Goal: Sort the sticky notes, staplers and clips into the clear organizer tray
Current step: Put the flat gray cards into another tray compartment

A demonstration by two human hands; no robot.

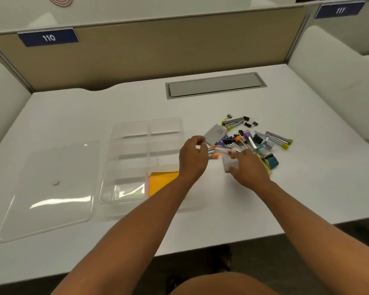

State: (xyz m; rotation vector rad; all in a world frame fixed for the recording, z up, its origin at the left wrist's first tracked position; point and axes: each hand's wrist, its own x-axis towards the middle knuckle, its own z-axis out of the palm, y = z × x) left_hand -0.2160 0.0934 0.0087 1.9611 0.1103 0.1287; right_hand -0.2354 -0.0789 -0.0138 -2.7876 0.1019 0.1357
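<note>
The clear organizer tray lies on the white desk, and orange and yellow sticky notes fill its near right compartment. To its right is a pile of coloured binder clips and yellow-tipped staplers. A grey pad lies at the pile's left. My right hand grips a pale sticky note block at the pile's near edge. My left hand hovers with curled fingers just above an orange-tipped stapler, between tray and pile. A small white patch shows at its fingertips, and I cannot tell what it is.
The tray's clear lid lies flat to the left of the tray. A grey cable hatch is set into the desk behind the pile. A beige partition closes the back, and padded side panels stand at both sides. The desk's front edge runs below my forearms.
</note>
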